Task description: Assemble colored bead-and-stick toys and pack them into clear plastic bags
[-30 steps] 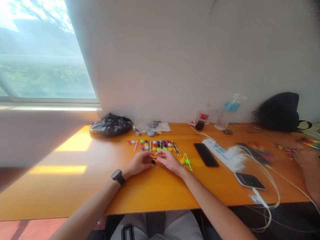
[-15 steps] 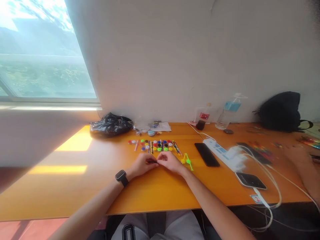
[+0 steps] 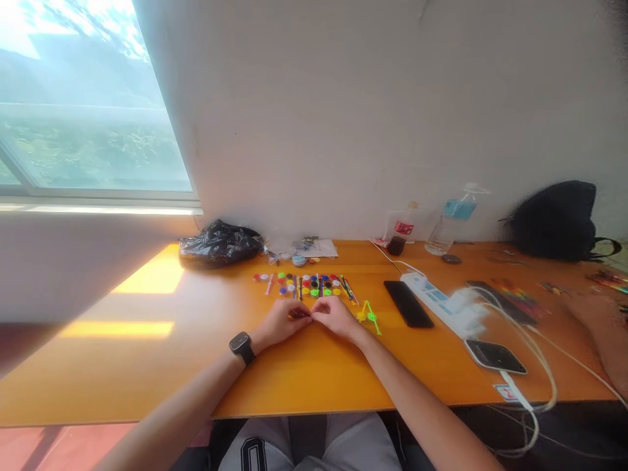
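My left hand point(image 3: 284, 322), a black watch point(image 3: 241, 347) on its wrist, is closed with its fingertips pinched. Against it, fingertip to fingertip, my right hand point(image 3: 336, 318) is pinched as well. A small dark piece shows between the left fingers; its kind is too small to make out, and what the right fingers hold is hidden. Just beyond both hands lie rows of small coloured round discs point(image 3: 314, 284) with thin coloured sticks point(image 3: 348, 289) among them. Right of my right hand rests a joined yellow and green stick piece point(image 3: 371, 317).
A black phone point(image 3: 408, 304) lies right of the pieces, beside a white power strip point(image 3: 436, 297) with cables and another phone point(image 3: 495, 356). Along the wall are a black plastic bag point(image 3: 220, 245), bottles point(image 3: 444, 229) and a black backpack point(image 3: 554, 219). Another person's arm point(image 3: 589, 327) blurs at right.
The view has shifted slightly, so everything sits a little further right. My hands stay together, with only a slight change of the fingers around the small dark piece.
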### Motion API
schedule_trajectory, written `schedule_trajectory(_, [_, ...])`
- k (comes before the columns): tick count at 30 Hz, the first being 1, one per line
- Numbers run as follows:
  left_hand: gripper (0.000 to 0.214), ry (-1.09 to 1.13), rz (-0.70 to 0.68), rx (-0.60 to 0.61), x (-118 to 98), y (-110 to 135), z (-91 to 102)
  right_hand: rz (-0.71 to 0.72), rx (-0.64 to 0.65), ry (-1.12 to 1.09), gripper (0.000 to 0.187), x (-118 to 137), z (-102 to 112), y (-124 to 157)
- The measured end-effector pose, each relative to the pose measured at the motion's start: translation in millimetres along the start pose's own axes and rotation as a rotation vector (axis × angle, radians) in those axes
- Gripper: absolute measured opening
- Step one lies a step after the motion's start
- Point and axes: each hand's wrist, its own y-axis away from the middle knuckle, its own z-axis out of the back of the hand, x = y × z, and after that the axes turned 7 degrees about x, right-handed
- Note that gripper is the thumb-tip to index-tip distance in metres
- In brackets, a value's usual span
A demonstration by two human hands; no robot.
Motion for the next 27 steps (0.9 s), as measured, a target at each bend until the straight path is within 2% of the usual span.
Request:
schedule_trajectory(13, [0.018, -0.059, -0.082, 0.005, 0.3, -0.3, 0.7, -0.073, -0.023, 0.017, 0.008, -4.2, -3.9, -5.8])
schedule_trajectory(27, [0.014, -0.112, -0.121, 0.01, 1.9, -4.3, 0.3, -0.074, -0.007, 0.018, 0.013, -5.8, -3.6, -9.4])
